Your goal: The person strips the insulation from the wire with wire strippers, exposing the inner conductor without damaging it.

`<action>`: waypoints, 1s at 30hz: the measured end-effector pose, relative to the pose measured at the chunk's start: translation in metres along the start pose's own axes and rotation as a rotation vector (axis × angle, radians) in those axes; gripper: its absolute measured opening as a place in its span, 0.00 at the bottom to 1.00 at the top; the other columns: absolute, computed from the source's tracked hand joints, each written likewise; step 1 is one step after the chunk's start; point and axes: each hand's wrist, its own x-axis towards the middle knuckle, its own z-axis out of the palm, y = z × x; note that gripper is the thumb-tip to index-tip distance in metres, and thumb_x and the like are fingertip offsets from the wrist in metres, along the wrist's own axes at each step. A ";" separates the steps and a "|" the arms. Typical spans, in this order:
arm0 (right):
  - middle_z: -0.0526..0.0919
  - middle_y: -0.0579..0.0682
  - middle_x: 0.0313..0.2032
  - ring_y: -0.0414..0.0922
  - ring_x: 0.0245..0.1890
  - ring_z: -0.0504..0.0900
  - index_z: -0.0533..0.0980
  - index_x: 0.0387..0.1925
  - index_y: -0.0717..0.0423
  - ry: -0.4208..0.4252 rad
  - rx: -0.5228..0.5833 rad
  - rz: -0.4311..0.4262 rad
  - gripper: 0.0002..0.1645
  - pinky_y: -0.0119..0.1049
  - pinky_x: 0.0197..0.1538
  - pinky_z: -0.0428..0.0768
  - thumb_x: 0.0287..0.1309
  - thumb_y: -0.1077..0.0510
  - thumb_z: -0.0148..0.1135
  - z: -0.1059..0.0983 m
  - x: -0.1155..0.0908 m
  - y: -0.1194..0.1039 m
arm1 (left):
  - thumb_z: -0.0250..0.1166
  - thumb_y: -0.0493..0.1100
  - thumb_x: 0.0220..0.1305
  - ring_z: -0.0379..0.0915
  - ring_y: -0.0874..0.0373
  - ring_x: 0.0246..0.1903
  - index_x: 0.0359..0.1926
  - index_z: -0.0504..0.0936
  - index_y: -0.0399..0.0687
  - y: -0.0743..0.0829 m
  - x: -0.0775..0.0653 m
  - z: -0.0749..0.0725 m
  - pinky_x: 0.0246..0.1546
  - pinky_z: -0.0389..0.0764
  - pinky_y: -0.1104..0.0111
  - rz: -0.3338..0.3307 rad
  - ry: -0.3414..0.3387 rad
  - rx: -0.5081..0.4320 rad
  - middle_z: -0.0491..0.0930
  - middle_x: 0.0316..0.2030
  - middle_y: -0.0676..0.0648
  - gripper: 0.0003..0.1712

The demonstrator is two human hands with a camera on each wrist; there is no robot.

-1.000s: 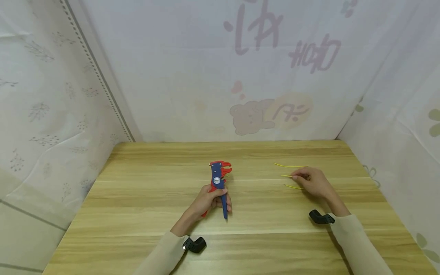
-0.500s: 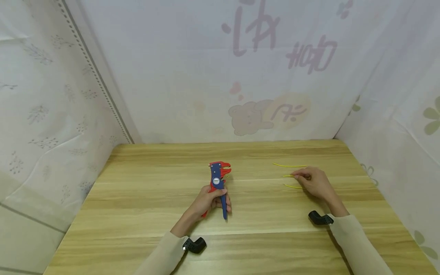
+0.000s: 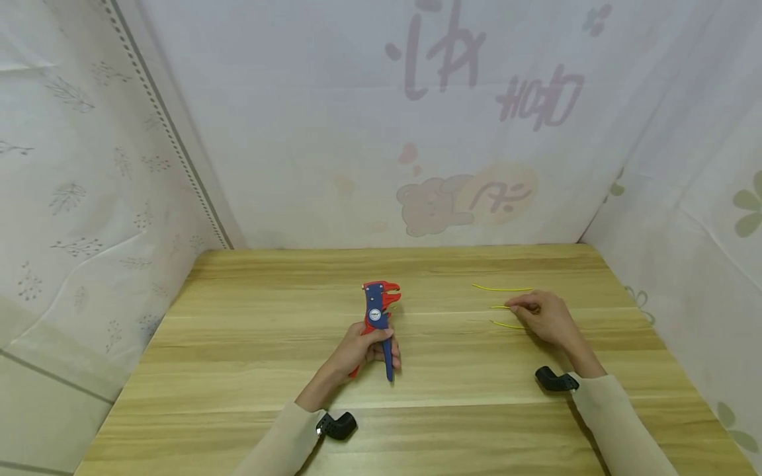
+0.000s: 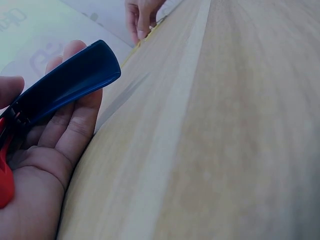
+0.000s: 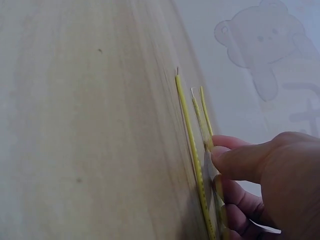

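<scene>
Glossy plastic stripper handle (image 4: 70,80), matt wooden table (image 3: 250,330)

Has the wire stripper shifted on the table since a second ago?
No. The wire stripper sits in the same spot against the table's plank seam, with the left hand gripping its handles.

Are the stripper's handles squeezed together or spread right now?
Spread. The left hand holds the wire stripper, and the left wrist view shows its blue handle standing apart from the red one.
</scene>
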 end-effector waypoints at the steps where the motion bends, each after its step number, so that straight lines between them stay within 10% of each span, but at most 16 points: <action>1: 0.88 0.53 0.38 0.44 0.35 0.80 0.88 0.44 0.51 0.003 -0.004 0.000 0.09 0.35 0.37 0.75 0.68 0.59 0.66 0.000 0.000 0.000 | 0.59 0.46 0.76 0.89 0.54 0.30 0.50 0.69 0.22 0.000 0.000 0.000 0.39 0.90 0.61 -0.001 0.001 -0.002 0.86 0.30 0.49 0.24; 30: 0.89 0.55 0.43 0.52 0.43 0.85 0.85 0.48 0.55 -0.043 0.015 0.075 0.12 0.46 0.47 0.83 0.69 0.54 0.65 -0.005 0.025 -0.012 | 0.57 0.44 0.77 0.89 0.56 0.30 0.54 0.66 0.17 0.001 0.001 0.000 0.39 0.90 0.63 0.005 0.000 0.014 0.87 0.30 0.49 0.27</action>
